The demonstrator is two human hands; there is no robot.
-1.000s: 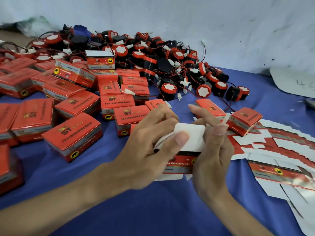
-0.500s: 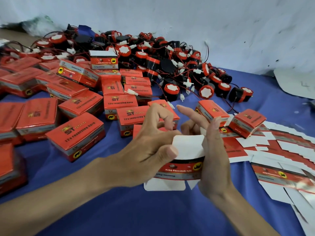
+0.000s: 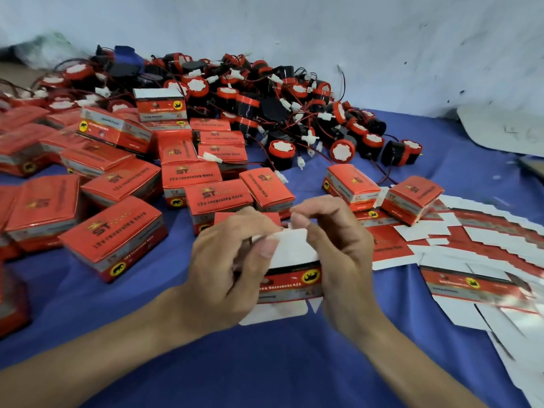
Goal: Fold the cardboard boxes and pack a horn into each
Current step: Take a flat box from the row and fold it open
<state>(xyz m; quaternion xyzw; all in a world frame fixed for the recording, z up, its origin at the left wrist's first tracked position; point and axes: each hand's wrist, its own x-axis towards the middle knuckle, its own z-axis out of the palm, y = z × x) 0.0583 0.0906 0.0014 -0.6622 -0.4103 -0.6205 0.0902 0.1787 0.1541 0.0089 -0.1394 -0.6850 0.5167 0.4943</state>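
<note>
Held between left grip and right grip, fingers curled round it — a half-folded red carton, white flap uppermost. Beyond, on the blue cloth: closed red boxes, a heap of red-and-black horns against the wall; flat carton blanks at right.

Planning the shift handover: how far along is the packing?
Done, by the look: many closed boxes lie at left. In hand: the left hand and right hand fold one box. Left: a pile of loose horns at the back and flat blanks at right.
</note>
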